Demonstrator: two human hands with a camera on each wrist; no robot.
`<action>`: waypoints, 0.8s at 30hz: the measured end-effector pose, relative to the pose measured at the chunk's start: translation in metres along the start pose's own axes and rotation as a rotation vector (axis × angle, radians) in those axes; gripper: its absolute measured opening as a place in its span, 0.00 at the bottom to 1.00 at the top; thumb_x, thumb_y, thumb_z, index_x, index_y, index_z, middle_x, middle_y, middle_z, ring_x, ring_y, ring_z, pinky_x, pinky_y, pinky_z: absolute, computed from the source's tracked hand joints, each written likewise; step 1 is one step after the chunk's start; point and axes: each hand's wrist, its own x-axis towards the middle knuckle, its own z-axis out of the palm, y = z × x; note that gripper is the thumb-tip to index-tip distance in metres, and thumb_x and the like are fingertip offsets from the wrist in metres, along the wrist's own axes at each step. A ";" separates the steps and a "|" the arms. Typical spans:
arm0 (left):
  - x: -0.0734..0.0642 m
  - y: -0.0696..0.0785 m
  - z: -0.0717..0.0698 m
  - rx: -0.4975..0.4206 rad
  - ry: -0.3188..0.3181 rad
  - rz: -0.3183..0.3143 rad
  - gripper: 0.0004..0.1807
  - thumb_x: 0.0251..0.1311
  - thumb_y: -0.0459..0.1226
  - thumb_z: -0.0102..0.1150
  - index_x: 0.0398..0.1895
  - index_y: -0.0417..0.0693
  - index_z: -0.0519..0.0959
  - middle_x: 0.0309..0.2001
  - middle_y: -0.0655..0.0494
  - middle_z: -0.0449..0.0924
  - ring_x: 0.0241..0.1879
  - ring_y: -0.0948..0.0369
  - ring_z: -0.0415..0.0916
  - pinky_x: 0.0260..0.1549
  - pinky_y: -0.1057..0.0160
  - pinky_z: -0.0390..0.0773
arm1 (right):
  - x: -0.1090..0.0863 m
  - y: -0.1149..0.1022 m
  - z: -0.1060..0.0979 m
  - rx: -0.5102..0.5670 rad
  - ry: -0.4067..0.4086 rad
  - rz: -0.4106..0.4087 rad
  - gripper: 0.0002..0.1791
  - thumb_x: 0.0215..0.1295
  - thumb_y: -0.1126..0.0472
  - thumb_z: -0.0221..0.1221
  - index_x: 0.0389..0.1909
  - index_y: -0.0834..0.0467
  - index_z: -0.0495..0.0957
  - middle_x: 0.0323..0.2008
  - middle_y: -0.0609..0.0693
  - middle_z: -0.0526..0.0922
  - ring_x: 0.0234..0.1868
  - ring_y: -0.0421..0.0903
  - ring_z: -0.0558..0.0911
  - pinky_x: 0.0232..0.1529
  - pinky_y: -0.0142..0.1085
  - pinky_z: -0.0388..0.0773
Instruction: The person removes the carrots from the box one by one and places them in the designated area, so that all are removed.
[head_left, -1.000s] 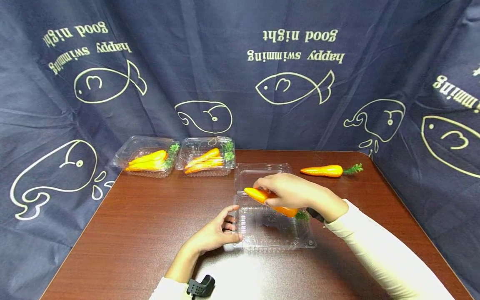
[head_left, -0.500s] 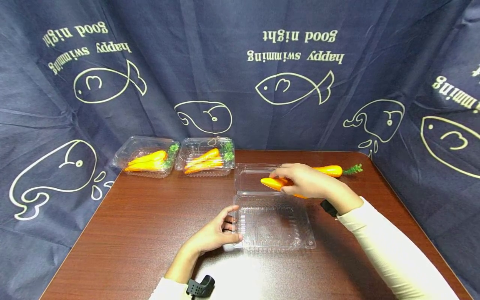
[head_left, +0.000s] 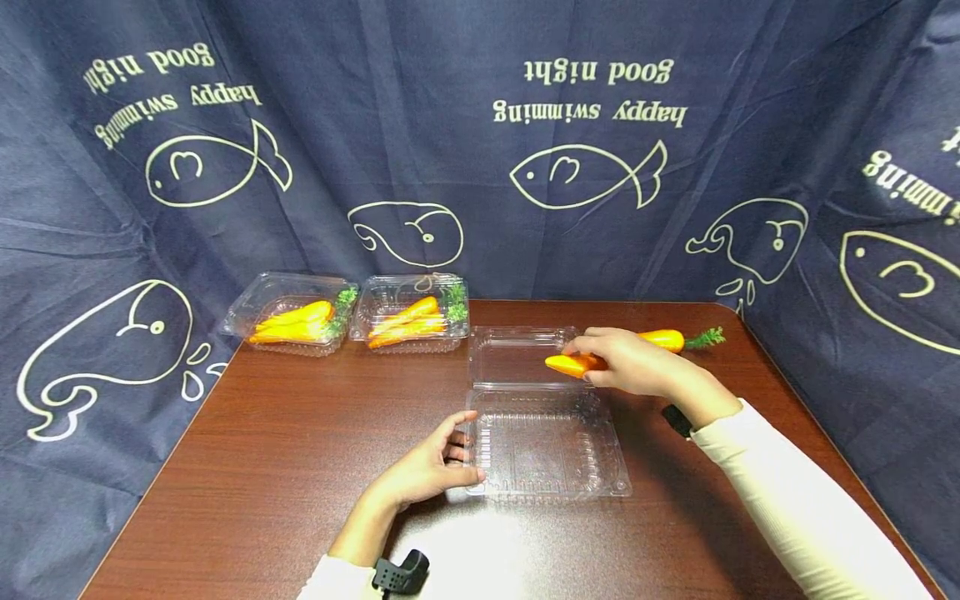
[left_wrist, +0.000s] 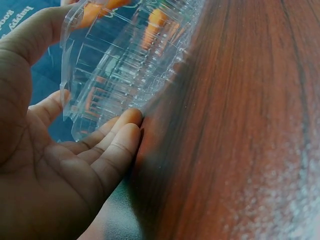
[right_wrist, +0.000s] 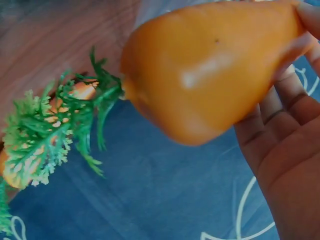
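Observation:
An orange carrot (head_left: 570,365) with a feathery green top (right_wrist: 45,135) hangs in my right hand (head_left: 630,362), pinched between thumb and fingers. In the head view it is over the right side of the raised-edge lid (head_left: 510,362) of a clear plastic clamshell box (head_left: 540,454). That box lies unfolded on the table with bare trays. My left hand (head_left: 431,467) rests at the box's left side. In the left wrist view its thumb is by one corner, and its extended fingers (left_wrist: 120,145) touch the ribbed wall. Most of the held carrot's body is behind my right hand in the head view.
Another carrot (head_left: 663,340) lies at the table's back right, partly behind my right hand. Two clear boxes with carrots inside, one at the far left (head_left: 258,292) and one beside it (head_left: 363,312), stand at the back. A dark blue printed curtain (head_left: 480,167) surrounds the table (head_left: 300,467).
My right hand has carried the carrot from over the box's near tray back and to the right, over the lid. My left hand has stayed at the box's side.

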 end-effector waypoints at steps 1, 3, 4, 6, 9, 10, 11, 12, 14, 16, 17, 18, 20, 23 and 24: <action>0.000 0.000 0.000 -0.003 0.000 0.000 0.46 0.55 0.35 0.71 0.75 0.48 0.56 0.57 0.37 0.66 0.50 0.51 0.71 0.43 0.60 0.77 | -0.001 0.002 0.001 -0.003 0.001 0.006 0.24 0.49 0.71 0.67 0.50 0.57 0.81 0.33 0.43 0.75 0.33 0.42 0.72 0.37 0.39 0.70; 0.000 0.001 0.000 -0.006 0.000 0.001 0.46 0.55 0.34 0.71 0.75 0.48 0.56 0.57 0.37 0.66 0.50 0.50 0.71 0.43 0.59 0.77 | -0.002 0.007 0.001 -0.003 0.004 0.014 0.24 0.49 0.72 0.67 0.50 0.58 0.81 0.34 0.44 0.77 0.34 0.43 0.73 0.38 0.40 0.70; 0.000 0.001 0.000 -0.007 0.000 -0.001 0.46 0.55 0.35 0.71 0.75 0.48 0.56 0.57 0.37 0.66 0.50 0.50 0.71 0.43 0.59 0.76 | -0.002 0.009 0.002 -0.003 0.001 0.021 0.24 0.49 0.72 0.67 0.50 0.58 0.81 0.35 0.44 0.77 0.35 0.43 0.73 0.38 0.41 0.70; 0.000 0.001 0.000 -0.013 0.000 -0.002 0.46 0.55 0.34 0.71 0.75 0.48 0.56 0.57 0.37 0.66 0.50 0.50 0.71 0.43 0.59 0.76 | -0.003 0.014 0.003 0.000 -0.003 0.036 0.24 0.49 0.72 0.67 0.50 0.58 0.81 0.35 0.44 0.77 0.35 0.44 0.73 0.39 0.41 0.70; 0.000 0.002 0.000 -0.021 -0.002 -0.004 0.46 0.54 0.34 0.71 0.75 0.49 0.56 0.58 0.37 0.66 0.50 0.50 0.70 0.44 0.59 0.76 | -0.005 0.020 0.005 0.003 -0.006 0.056 0.23 0.49 0.72 0.67 0.50 0.58 0.81 0.33 0.45 0.75 0.34 0.44 0.72 0.37 0.40 0.69; 0.000 0.002 0.000 -0.022 -0.002 -0.003 0.46 0.54 0.34 0.71 0.75 0.49 0.56 0.58 0.37 0.66 0.50 0.50 0.70 0.44 0.59 0.76 | -0.006 0.023 0.005 0.001 -0.006 0.062 0.23 0.48 0.72 0.66 0.49 0.57 0.81 0.32 0.45 0.75 0.34 0.44 0.71 0.37 0.40 0.68; 0.000 0.002 0.000 -0.021 -0.002 -0.003 0.46 0.54 0.34 0.71 0.75 0.49 0.56 0.58 0.37 0.66 0.50 0.50 0.70 0.44 0.58 0.76 | -0.006 0.025 0.006 -0.002 -0.003 0.068 0.23 0.48 0.72 0.66 0.49 0.57 0.81 0.32 0.45 0.74 0.33 0.43 0.71 0.37 0.40 0.68; 0.000 0.002 0.000 -0.019 -0.002 -0.001 0.46 0.54 0.34 0.71 0.75 0.49 0.56 0.58 0.37 0.66 0.50 0.50 0.70 0.44 0.59 0.76 | -0.007 0.027 0.006 -0.004 0.000 0.071 0.23 0.48 0.72 0.66 0.48 0.57 0.81 0.31 0.45 0.74 0.33 0.43 0.71 0.36 0.40 0.68; 0.000 0.002 0.000 -0.012 -0.001 0.001 0.46 0.54 0.35 0.71 0.75 0.49 0.57 0.57 0.38 0.67 0.50 0.50 0.71 0.44 0.59 0.76 | -0.010 0.031 0.007 -0.008 0.006 0.084 0.22 0.47 0.72 0.67 0.47 0.57 0.81 0.31 0.45 0.74 0.33 0.43 0.70 0.36 0.41 0.68; 0.000 0.002 0.000 -0.008 0.000 0.003 0.46 0.54 0.35 0.71 0.75 0.49 0.57 0.57 0.38 0.67 0.50 0.50 0.71 0.44 0.58 0.76 | -0.012 0.036 0.009 -0.015 0.011 0.095 0.22 0.47 0.72 0.67 0.47 0.57 0.81 0.31 0.45 0.75 0.33 0.44 0.71 0.37 0.41 0.68; 0.001 0.001 0.000 -0.007 0.000 0.003 0.46 0.54 0.35 0.71 0.75 0.49 0.57 0.57 0.38 0.67 0.50 0.50 0.71 0.44 0.58 0.76 | -0.013 0.039 0.010 -0.020 0.013 0.103 0.22 0.47 0.72 0.67 0.47 0.57 0.81 0.32 0.46 0.75 0.33 0.44 0.71 0.37 0.41 0.68; 0.001 0.001 0.000 -0.007 0.001 0.003 0.46 0.54 0.35 0.71 0.75 0.49 0.57 0.57 0.38 0.67 0.50 0.50 0.71 0.44 0.58 0.76 | -0.015 0.041 0.011 -0.026 0.015 0.109 0.22 0.48 0.72 0.67 0.47 0.57 0.81 0.32 0.46 0.75 0.33 0.44 0.71 0.37 0.42 0.68; 0.001 0.000 -0.001 -0.009 0.003 0.000 0.46 0.54 0.35 0.71 0.75 0.49 0.57 0.57 0.38 0.67 0.50 0.51 0.71 0.44 0.58 0.76 | -0.018 0.048 0.013 -0.043 0.023 0.122 0.22 0.48 0.72 0.67 0.47 0.58 0.81 0.33 0.47 0.76 0.34 0.45 0.71 0.38 0.42 0.68; 0.000 0.000 -0.001 -0.011 0.007 -0.001 0.46 0.54 0.35 0.71 0.75 0.49 0.57 0.57 0.39 0.67 0.50 0.51 0.71 0.44 0.58 0.76 | -0.023 0.056 0.016 -0.058 0.037 0.141 0.23 0.48 0.72 0.67 0.48 0.58 0.80 0.34 0.48 0.76 0.35 0.47 0.73 0.39 0.44 0.69; 0.000 0.000 -0.001 -0.010 0.009 -0.001 0.46 0.54 0.35 0.71 0.75 0.49 0.57 0.57 0.39 0.67 0.50 0.51 0.71 0.44 0.58 0.76 | -0.024 0.059 0.017 -0.065 0.044 0.142 0.23 0.48 0.72 0.67 0.48 0.59 0.81 0.34 0.48 0.77 0.36 0.47 0.73 0.40 0.45 0.69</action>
